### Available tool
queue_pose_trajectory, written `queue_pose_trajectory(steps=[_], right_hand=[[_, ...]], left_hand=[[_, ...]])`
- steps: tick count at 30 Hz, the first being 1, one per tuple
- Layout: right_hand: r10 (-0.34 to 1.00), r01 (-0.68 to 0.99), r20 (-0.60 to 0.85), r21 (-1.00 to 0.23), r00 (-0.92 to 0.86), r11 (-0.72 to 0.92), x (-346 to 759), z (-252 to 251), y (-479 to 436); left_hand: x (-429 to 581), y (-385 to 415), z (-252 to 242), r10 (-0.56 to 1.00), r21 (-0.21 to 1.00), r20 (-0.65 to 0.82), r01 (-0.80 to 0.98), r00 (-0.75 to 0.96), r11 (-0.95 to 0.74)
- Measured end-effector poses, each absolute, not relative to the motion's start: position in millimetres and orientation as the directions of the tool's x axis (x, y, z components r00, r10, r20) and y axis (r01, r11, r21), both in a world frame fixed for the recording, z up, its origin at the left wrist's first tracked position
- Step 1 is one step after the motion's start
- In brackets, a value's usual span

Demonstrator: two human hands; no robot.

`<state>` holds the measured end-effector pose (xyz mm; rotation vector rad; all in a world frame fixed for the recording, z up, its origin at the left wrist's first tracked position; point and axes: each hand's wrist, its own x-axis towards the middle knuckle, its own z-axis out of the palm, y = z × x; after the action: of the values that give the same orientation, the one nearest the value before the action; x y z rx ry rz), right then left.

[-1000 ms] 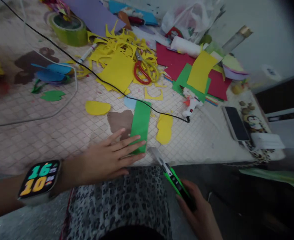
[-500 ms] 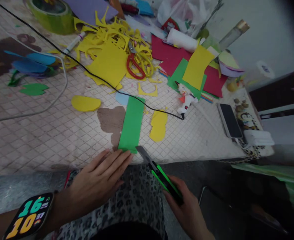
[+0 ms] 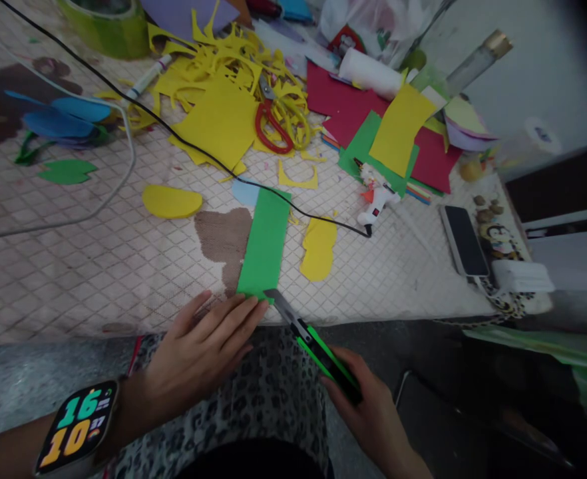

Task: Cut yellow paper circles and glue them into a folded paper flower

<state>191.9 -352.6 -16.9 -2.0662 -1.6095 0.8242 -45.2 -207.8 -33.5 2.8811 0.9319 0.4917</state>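
The pale surface [image 3: 124, 279], quilted in a diamond pattern, is crowded toward its far edge with a heap of yellow paper scraps [image 3: 223, 73] and overlapping red and green sheets [image 3: 353, 126]. A green paper strip [image 3: 264, 243] lies near the front edge, between a brown patch [image 3: 222, 243] and a yellow cutout [image 3: 318, 249]. A white glue gun [image 3: 377, 203] and a black-screened phone [image 3: 464, 241] sit toward the right edge.

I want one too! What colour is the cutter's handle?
The cutter's handle is green and black; it shows best in the head view.

Craft knife [image 3: 323, 356] at paper strip's [image 3: 264, 243] corner
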Motion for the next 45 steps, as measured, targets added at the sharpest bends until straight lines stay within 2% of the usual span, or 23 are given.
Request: queue_pose_trajectory(steps=[10, 22, 28, 37, 45], right_hand=[[0.961, 0.725, -0.253, -0.641, 0.108, -0.251, 197.5, -13.6, -359.2], [0.957, 0.683, -0.253, -0.674, 0.144, -0.281, 186.4, -11.8, -347.9], [0.953, 0.69, -0.29, -0.672, 0.092, -0.271, 188.3, -14.3, -358.9], [0.941, 0.637, -0.293, -0.695, 0.172, -0.333, 173.3, -10.8, -350.6], [0.934, 0.629, -0.32, -0.696, 0.159, -0.345, 172.9, -10.3, -352.7]], left_hand=[[-44.1, -208.7, -31.9, 0.595, 0.171, 0.269, 0.57, 0.758, -0.804], [-47.2, -208.7, -28.9, 0.579, 0.195, 0.288, 0.545, 0.762, -0.815], [-49.2, -209.3, -27.0, 0.567, 0.188, 0.272, 0.535, 0.777, -0.824], [-55.9, -208.5, -32.9, 0.549, 0.217, 0.297, 0.504, 0.781, -0.836], [-58.3, -209.8, -31.4, 0.529, 0.173, 0.253, 0.5, 0.81, -0.849]])
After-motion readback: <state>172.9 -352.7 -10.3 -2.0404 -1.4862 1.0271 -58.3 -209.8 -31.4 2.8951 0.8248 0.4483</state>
